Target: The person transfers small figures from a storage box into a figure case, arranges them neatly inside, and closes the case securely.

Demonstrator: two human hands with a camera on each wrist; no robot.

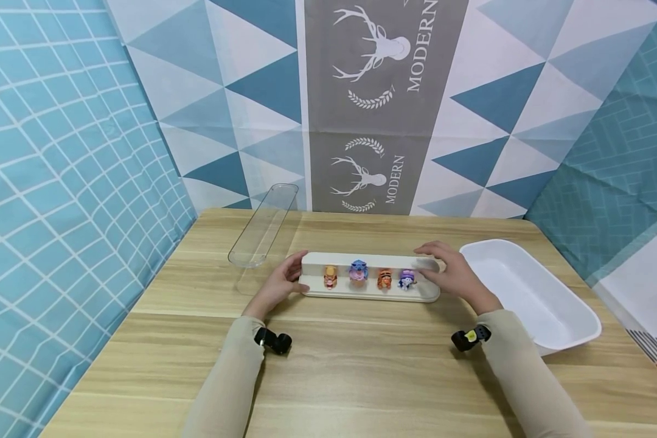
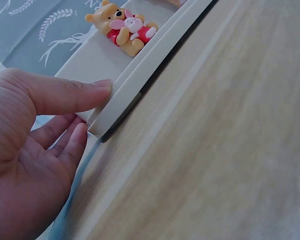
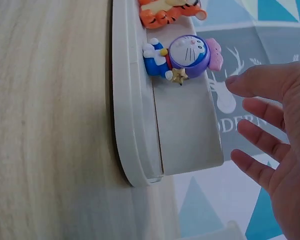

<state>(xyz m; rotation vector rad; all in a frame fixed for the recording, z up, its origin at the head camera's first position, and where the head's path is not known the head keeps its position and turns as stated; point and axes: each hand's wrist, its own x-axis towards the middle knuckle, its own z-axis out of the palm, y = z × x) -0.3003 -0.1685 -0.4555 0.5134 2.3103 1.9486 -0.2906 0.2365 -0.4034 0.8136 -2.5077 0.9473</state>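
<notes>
A white stepped display base lies lengthwise on the table with a row of small figurines on it. At the left is a yellow bear hugging a pink piglet. A blue figurine, an orange striped tiger and a blue-and-purple cat with a star follow to the right. My left hand grips the base's left end, its thumb on the front lip and its other fingers at the end. Over the right end, near the cat figurine, my right hand holds nothing, its fingers spread and apart.
A clear elongated cover lies at the back left of the wooden table. To the right of my right hand stands a white plastic bin. Patterned cloth hangs behind the table.
</notes>
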